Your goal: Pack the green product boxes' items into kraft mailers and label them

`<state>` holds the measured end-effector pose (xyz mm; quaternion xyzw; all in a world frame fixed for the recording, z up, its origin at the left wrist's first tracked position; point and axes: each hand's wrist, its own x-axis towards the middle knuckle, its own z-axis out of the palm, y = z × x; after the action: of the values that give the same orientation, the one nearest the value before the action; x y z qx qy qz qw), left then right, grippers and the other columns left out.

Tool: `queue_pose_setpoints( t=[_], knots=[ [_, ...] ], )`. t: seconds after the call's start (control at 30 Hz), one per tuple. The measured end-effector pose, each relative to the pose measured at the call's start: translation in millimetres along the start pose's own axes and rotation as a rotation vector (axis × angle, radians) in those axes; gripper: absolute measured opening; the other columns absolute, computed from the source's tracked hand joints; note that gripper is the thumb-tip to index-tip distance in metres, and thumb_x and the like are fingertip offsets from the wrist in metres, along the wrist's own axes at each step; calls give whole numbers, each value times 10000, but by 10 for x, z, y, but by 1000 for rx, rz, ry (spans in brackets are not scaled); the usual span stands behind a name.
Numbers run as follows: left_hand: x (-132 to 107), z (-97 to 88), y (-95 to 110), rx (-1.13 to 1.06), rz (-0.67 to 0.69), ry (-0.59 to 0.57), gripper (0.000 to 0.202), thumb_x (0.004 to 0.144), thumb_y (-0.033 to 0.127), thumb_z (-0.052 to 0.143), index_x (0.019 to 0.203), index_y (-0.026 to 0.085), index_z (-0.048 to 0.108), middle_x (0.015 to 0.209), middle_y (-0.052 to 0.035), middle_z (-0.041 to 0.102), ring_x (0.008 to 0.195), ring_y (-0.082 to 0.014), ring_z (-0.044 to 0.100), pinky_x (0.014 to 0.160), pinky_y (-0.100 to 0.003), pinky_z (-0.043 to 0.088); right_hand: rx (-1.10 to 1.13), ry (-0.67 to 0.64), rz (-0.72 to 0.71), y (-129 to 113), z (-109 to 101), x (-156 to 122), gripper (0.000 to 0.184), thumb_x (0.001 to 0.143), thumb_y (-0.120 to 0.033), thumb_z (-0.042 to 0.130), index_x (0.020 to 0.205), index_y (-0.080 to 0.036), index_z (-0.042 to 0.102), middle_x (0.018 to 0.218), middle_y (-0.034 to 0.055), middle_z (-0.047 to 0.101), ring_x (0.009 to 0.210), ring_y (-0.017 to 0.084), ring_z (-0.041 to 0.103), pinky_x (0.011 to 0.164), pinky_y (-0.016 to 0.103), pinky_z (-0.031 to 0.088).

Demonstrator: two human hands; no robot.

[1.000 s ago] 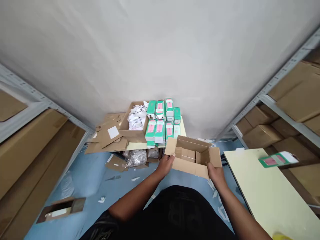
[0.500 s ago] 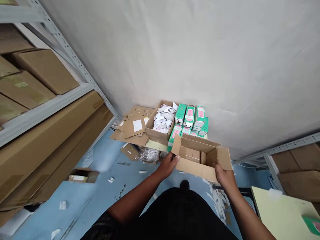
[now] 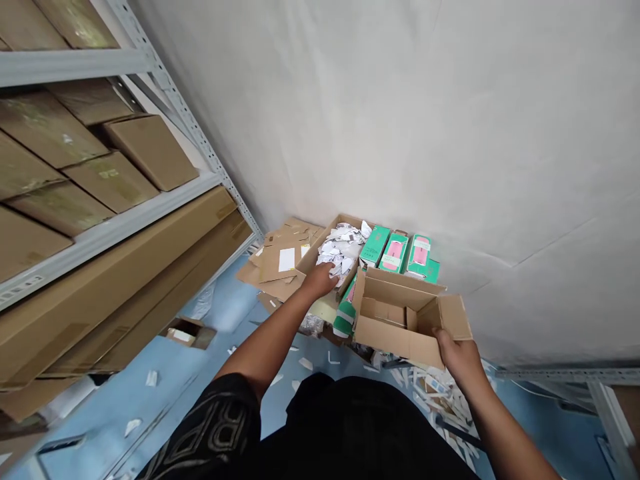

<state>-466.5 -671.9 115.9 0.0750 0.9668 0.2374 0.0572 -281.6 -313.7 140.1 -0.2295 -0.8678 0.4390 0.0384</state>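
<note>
My right hand (image 3: 457, 357) grips the near right corner of an open, empty cardboard box (image 3: 400, 327) and holds it up in front of me. My left hand (image 3: 320, 279) reaches forward to the front wall of a second cardboard box (image 3: 307, 263) that is full of white paper scraps (image 3: 343, 247); whether its fingers are closed I cannot make out. Right of that box stand several green cartons with pink panels (image 3: 395, 252), partly hidden behind the box I hold.
Flattened cardboard pieces (image 3: 277, 257) lie left of the scrap box. A metal shelf rack (image 3: 100, 227) with large brown cartons fills the left side. A small open box (image 3: 187, 331) and paper bits lie on the blue floor (image 3: 210, 313). A white wall (image 3: 400, 120) is ahead.
My left hand has let go of the held box and reached forward to the scrap box. My view has swung left; the pale table on the right has left the view.
</note>
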Motion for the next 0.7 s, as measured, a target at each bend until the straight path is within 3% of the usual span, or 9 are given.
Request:
queue_pose_setpoints(
  t=[0.13, 0.2, 0.3, 0.4, 0.53, 0.7],
  knots=[
    [659, 26, -222, 169, -99, -102, 942, 806, 352, 777, 1597, 153, 306, 1698, -202, 204, 1528, -353, 310, 1189, -394, 349, -19, 13, 47, -128, 97, 40, 424, 781, -490, 586, 925, -155, 803, 897, 127, 785, 1021, 315, 703, 824, 332, 518],
    [910, 66, -339, 214, -107, -155, 1031, 781, 331, 799, 1626, 186, 225, 1712, -209, 136, 1506, -359, 354, 1154, -399, 391, -35, 31, 80, -218, 173, 23, 436, 780, -505, 579, 920, -157, 801, 914, 130, 785, 1030, 318, 701, 837, 344, 520],
    [1163, 124, -503, 239, -44, -214, 819, 829, 264, 723, 1557, 147, 367, 1563, -253, 442, 1316, -329, 579, 1045, -391, 477, -40, 90, 117, -359, 315, -27, 451, 769, -520, 575, 925, -156, 791, 946, 135, 787, 1039, 319, 699, 838, 351, 522],
    [1275, 128, -640, 230, 69, -227, 471, 887, 212, 624, 1349, 122, 602, 1292, -228, 670, 1181, -312, 658, 997, -385, 496, -46, 123, 170, -471, 464, -91, 448, 774, -534, 562, 904, -162, 776, 965, 138, 788, 1015, 318, 705, 805, 348, 523],
    [1273, 12, -793, 210, 200, -214, 360, 907, 226, 605, 1249, 156, 693, 1249, -188, 701, 1189, -319, 646, 1026, -401, 475, -83, 187, 244, -579, 638, -166, 457, 774, -549, 550, 905, -164, 759, 950, 144, 787, 950, 323, 719, 747, 352, 521],
    [1180, -224, -912, 26, 288, -87, 360, 916, 303, 613, 1237, 194, 732, 1229, -130, 727, 1150, -288, 661, 1025, -375, 491, -139, 256, 260, -690, 770, -196, 448, 779, -545, 565, 931, -168, 756, 937, 135, 788, 897, 309, 724, 707, 337, 513]
  ],
)
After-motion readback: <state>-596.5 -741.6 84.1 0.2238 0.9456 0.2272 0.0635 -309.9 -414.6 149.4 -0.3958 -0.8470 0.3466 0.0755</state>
